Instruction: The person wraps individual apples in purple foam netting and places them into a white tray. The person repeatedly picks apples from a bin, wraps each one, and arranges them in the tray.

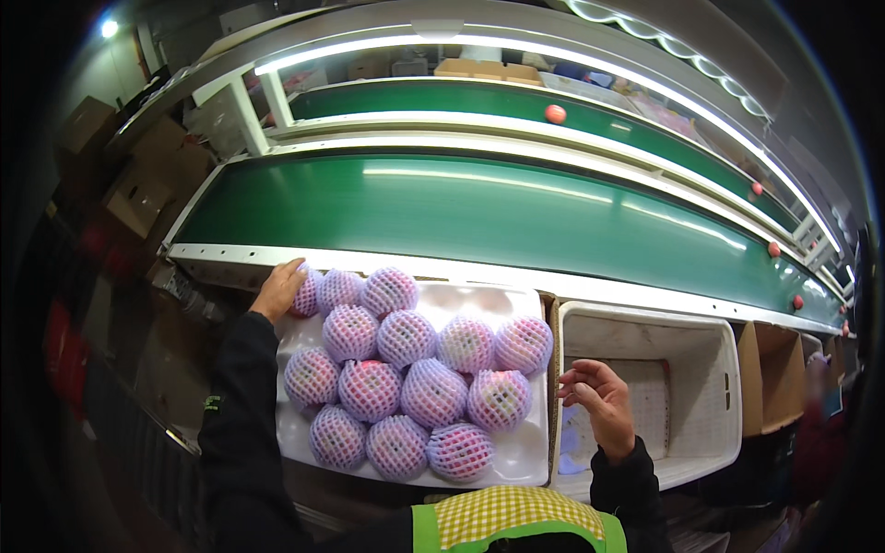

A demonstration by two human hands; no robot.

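At the far left corner of a white foam tray (530,452), my left hand (279,291) closes round an apple in a purple foam net (307,293). Several more netted apples (434,392) sit in staggered rows on the tray, red and pale skin showing through the mesh. Bare tray surface shows along the right side and the far right corner. My right hand (601,403) is raised over the near left part of a white plastic crate (719,461), fingers loosely curled and apart, with nothing visible in them.
Beyond the tray runs a green conveyor belt (369,203) with a white metal edge. A second green belt (442,97) lies behind it, carrying a red apple (555,113). Right of the crate stands an open cardboard box (772,378); a bright light strip (516,43) hangs above.
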